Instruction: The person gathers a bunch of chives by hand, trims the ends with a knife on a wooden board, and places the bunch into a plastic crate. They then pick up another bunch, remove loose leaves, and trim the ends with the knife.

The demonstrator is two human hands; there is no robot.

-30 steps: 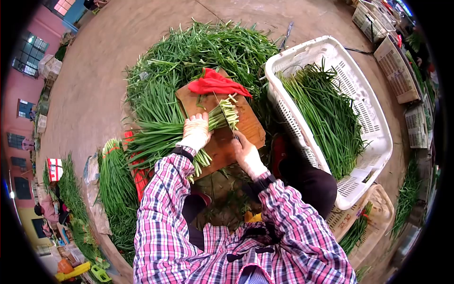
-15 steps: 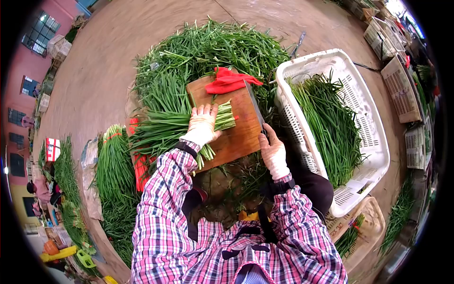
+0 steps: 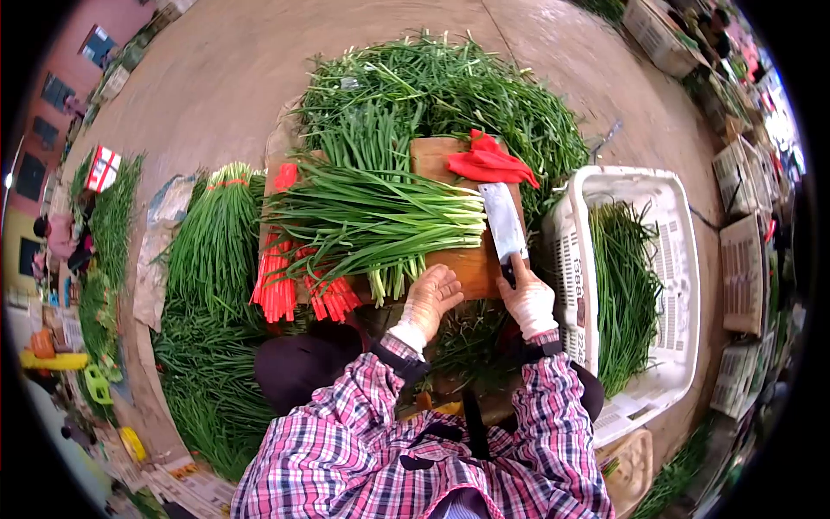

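Observation:
A loose bunch of long green stalks (image 3: 380, 216) lies across the wooden board (image 3: 458, 281), its pale ends toward the right. Just below those ends is my left hand (image 3: 432, 298), gloved, off the bunch, with its fingers extended and nothing in them. My right hand (image 3: 526, 298) is closed on the dark handle of a broad knife (image 3: 503, 221), whose blade lies flat over the board's right side. A red cloth (image 3: 493, 162) rests at the board's upper right corner. Red strips (image 3: 278, 281) hang at the board's left edge.
A white crate (image 3: 687, 285) holding greens stands to the right. Heaped greens (image 3: 450, 82) lie beyond the board. A tied bundle (image 3: 212, 242) and more greens are on the left. Other crates (image 3: 742, 272) line the far right, and a seated person (image 3: 60, 235) is far left.
My left hand has let go of the stalks and moved down toward me. The knife has turned from edge-on to flat, its blade now showing broadly. The whole view has shifted.

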